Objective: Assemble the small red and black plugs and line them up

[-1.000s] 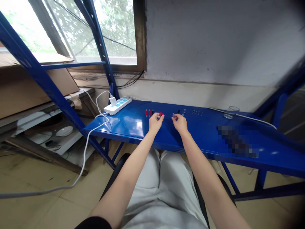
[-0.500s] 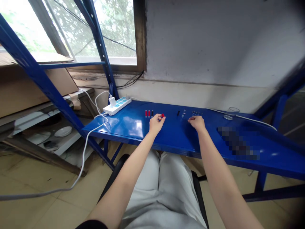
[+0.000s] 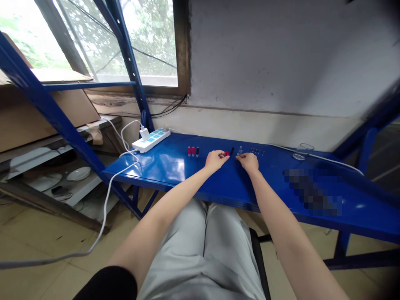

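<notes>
My left hand (image 3: 216, 161) pinches a small red cylinder (image 3: 226, 153) between thumb and fingers, just above the blue table (image 3: 168, 168). Close to its right, my right hand (image 3: 250, 161) has its thumb and forefinger together beside small clear pieces (image 3: 240, 148); what it grips is too small to make out. A short black cylinder (image 3: 232, 151) lies between the two hands. Left of them, two red tubes (image 3: 191, 151) and a black tube (image 3: 197, 151) with clear ends sit in a row. Several tiny bits (image 3: 257, 151) lie behind the right hand.
A white power strip (image 3: 150, 140) with a plugged-in charger and cable occupies the table's left end. A clear glass (image 3: 302, 151) stands at the back right, near a white cable. In front of it lies a pixelated dark object (image 3: 312, 191). Blue rack posts flank the table.
My left hand has moved right with the red cylinder. My right hand has moved left to the clear pieces, and the hands are now closer together. The view has shifted slightly.
</notes>
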Demonstrator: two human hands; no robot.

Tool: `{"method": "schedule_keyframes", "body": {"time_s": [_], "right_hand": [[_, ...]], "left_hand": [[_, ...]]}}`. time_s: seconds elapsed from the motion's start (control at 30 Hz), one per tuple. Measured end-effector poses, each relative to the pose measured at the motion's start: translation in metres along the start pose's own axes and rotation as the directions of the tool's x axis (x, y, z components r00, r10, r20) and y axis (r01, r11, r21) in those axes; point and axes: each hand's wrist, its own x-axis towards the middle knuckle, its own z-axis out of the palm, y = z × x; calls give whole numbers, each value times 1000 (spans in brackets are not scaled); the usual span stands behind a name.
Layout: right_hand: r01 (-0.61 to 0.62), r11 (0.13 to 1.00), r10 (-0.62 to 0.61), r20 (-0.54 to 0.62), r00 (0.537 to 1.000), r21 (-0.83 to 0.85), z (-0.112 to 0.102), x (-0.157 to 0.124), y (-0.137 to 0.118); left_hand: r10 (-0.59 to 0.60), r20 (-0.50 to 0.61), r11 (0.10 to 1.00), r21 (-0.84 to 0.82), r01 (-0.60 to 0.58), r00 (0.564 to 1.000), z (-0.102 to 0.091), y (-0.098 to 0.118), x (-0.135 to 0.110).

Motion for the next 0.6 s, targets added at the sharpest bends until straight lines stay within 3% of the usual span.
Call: {"method": "schedule_keyframes", "body": {"time_s": [0.3,0.6], "right_hand": [[69,996,-70,-9,998,-49,7,0,5],[57,996,-57,-6,998,-71,6,0,3]], "left_hand": [[-156,69,962,237,136,985,38,3,40],[-187,81,915,377,144,979,53,0,48]]}}
